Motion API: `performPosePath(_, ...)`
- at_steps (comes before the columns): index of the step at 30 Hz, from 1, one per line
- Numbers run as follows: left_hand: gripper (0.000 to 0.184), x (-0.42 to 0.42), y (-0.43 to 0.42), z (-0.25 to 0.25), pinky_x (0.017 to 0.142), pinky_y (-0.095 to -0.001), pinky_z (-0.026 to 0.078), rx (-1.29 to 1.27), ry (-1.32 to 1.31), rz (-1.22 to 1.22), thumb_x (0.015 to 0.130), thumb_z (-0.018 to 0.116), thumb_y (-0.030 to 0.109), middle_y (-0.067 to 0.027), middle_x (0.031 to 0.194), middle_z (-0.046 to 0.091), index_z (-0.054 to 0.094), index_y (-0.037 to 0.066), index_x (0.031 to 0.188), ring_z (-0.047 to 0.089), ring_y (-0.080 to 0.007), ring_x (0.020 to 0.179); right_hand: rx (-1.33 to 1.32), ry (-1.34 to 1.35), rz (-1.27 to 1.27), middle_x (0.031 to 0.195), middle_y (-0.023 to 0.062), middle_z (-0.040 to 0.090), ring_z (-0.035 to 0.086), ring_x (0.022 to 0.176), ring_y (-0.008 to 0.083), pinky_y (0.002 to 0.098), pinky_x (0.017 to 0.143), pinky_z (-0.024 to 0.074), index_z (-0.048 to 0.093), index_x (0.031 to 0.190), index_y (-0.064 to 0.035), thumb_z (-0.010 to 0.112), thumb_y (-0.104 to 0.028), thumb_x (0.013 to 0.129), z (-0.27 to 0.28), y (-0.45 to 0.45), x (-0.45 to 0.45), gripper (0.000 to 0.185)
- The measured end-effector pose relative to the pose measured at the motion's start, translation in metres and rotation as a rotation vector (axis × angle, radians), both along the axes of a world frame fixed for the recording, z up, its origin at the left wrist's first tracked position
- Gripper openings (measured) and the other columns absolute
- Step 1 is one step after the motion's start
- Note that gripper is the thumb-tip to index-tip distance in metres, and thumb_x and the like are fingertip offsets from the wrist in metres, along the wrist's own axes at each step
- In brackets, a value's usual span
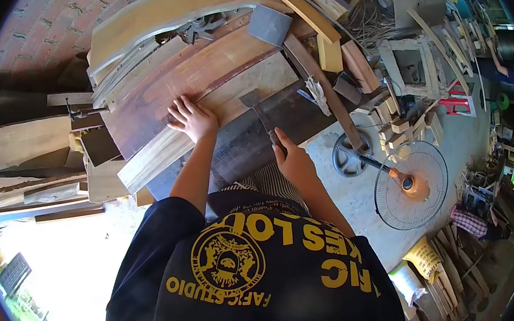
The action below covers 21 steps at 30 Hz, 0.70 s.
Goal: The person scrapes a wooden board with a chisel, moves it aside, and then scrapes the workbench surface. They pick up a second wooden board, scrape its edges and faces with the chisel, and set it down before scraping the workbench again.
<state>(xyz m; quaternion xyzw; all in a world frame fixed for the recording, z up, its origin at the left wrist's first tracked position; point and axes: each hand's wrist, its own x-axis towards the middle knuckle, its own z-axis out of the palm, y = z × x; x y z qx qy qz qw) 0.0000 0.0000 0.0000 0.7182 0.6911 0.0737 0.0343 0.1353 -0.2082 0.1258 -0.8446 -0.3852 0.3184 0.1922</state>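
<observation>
The flat-bladed tool (250, 100) is in your right hand (291, 159), its blade over the pale board (154, 158), near the edge that borders the dark work surface (224, 148). Your right fingers are wrapped around its handle (whether they squeeze hard or lightly, I cannot tell), and the thin shank runs forward from your grip to the blade. Your left hand (196, 120) lies palm down with the fingers spread, grasping nothing, resting where the reddish-brown board (151, 104) borders the pale one. The step in hand looks like working the pale board's surface or edge with the blade while your left hand steadies the wood; whether the blade is scraping or spreading something, I cannot tell. The next move calls for an even, controlled stroke, with the blade kept nearly flat so a corner does not dig in, and with your left fingers out of its path. Farther out, a gray block (270, 25) sits at the far end of the reddish-brown board, and a clamp (85, 111) stands at its near left end. To your right, a white rag-like bundle (319, 96) lies beside a blue pen-like stick (306, 96), and beyond the work surface a fan (412, 185) stands on the floor (353, 191).
</observation>
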Motion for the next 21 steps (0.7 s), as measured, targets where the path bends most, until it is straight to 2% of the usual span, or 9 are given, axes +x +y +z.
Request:
performPosePath(2,0.059,-0.002,0.009,0.000,0.105,-0.0677,0.006,0.063,-0.024,-0.014,0.088,0.039,0.029,-0.0151,0.149,0.025,0.030,0.004,0.141,0.010,-0.0398,0.140,-0.024,-0.039,-0.015,0.083,0.0208,0.066,0.064,0.075,0.0409,0.0481,0.068,0.0509,0.043,0.136,-0.0260,0.051,-0.037,0.091,-0.002,0.005,-0.005,0.047)
performPosePath(3,0.059,-0.001,-0.013,-0.002,0.105,-0.0677,0.006,0.029,-0.023,-0.011,0.088,0.039,0.029,-0.0151,0.149,0.025,0.030,0.004,0.141,0.010,-0.0398,0.140,-0.059,-0.037,-0.012,0.083,0.0208,0.066,0.064,0.075,0.0409,0.0481,0.068,0.0509,0.043,0.136,-0.0260,0.051,-0.037,0.091,0.002,-0.012,-0.006,0.047)
performPosePath(10,0.058,-0.002,-0.005,-0.002,0.105,-0.0672,0.006,0.054,-0.012,-0.016,0.089,0.038,0.030,-0.0156,0.148,0.026,0.031,0.004,0.140,0.011,-0.0404,0.140,-0.007,-0.019,-0.025,0.083,0.0205,0.066,0.064,0.077,0.0403,0.0474,0.068,0.0510,0.045,0.134,-0.0247,0.050,-0.036,0.091,-0.008,0.024,0.004,0.045)
performPosePath(15,0.059,0.000,-0.003,-0.001,0.105,-0.0674,0.005,0.053,-0.021,-0.018,0.088,0.039,0.029,-0.0156,0.148,0.025,0.030,0.004,0.141,0.010,-0.0411,0.140,0.047,-0.019,-0.019,0.084,0.0207,0.066,0.064,0.078,0.0406,0.0477,0.068,0.0510,0.046,0.133,-0.0244,0.050,-0.035,0.091,-0.006,0.012,0.003,0.043)
performPosePath(21,0.059,0.000,-0.005,0.001,0.105,-0.0680,0.006,0.031,0.006,-0.016,0.088,0.039,0.029,-0.0163,0.148,0.025,0.029,0.005,0.141,0.010,-0.0415,0.139,-0.052,-0.014,-0.031,0.083,0.0202,0.066,0.064,0.078,0.0405,0.0477,0.069,0.0515,0.046,0.134,-0.0249,0.050,-0.035,0.091,0.001,0.040,-0.002,0.044)
